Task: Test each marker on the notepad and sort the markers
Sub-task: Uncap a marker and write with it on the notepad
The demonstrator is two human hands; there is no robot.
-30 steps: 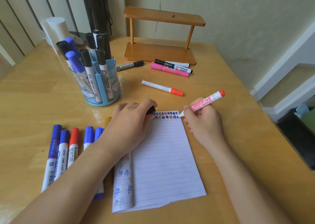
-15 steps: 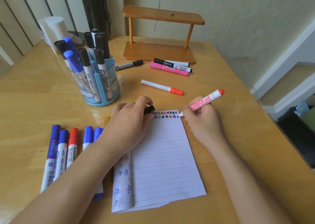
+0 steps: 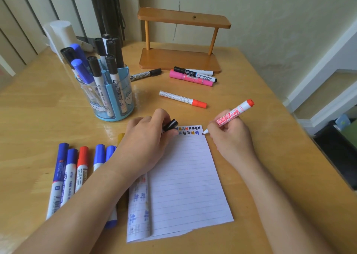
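Note:
A lined notepad (image 3: pixel 185 186) lies on the wooden table (image 3: pixel 38 118), with small coloured test marks along its top edge. My right hand (image 3: pixel 231 139) grips a red-and-white whiteboard marker (image 3: pixel 232 115), its tip touching the pad's top right corner. My left hand (image 3: pixel 144 141) rests on the pad's top left and pinches a black marker cap (image 3: pixel 171 124). A row of blue and red markers (image 3: pixel 71 172) lies to the left, partly under my left forearm. A blue pen holder (image 3: pixel 108 97) holds several black and blue markers.
A red-capped marker (image 3: pixel 183 99) lies beyond the pad. A pink marker (image 3: pixel 191 78), two black-and-white markers (image 3: pixel 193 71) and a grey marker (image 3: pixel 146 74) lie in front of a wooden stand (image 3: pixel 181 60). A white cylinder (image 3: pixel 59 34) stands back left. The table edge drops away on the right.
Little has changed: the marker tip stays at the pad's top right corner, and my left thumb has lifted slightly, showing more of the black cap.

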